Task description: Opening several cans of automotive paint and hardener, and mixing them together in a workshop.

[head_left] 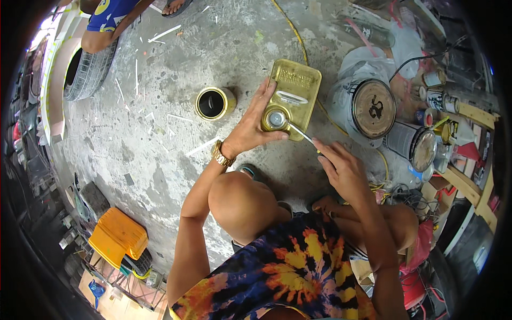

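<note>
My left hand [248,128] grips the left side of a gold rectangular metal can [296,77], fingers along its edge and thumb beside the round silver-centred cap [276,119]. The can has a handle on top. My right hand [341,168] holds a thin metal tool, like a screwdriver [301,133], whose tip touches the rim of that cap. To the left of the can, an open gold round tin [212,104] with dark contents stands on the concrete floor [160,160].
A person's bent leg [96,37] is beside a tyre [93,74] at upper left. Large cans [373,106], plastic bags, tins and wooden slats crowd the right. A yellow hose [298,37] crosses the floor behind the gold can. An orange plastic piece [118,237] lies at lower left.
</note>
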Demonstrator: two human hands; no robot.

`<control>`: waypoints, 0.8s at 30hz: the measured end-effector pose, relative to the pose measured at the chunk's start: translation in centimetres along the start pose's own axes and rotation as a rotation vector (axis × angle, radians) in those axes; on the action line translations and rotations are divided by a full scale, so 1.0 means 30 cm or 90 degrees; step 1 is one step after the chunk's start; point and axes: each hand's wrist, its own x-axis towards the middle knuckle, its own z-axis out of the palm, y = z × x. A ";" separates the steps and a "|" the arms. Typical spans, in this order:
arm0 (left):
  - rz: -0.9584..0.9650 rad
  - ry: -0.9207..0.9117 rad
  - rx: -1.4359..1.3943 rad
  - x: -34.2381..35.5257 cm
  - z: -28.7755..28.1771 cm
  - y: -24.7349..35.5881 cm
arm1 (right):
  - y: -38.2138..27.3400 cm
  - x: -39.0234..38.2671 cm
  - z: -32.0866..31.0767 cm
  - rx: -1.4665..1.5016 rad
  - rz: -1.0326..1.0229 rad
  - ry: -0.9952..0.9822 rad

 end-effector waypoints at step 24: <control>0.003 0.050 -0.060 0.012 0.033 0.003 | -0.062 0.003 0.016 -0.069 0.006 -0.078</control>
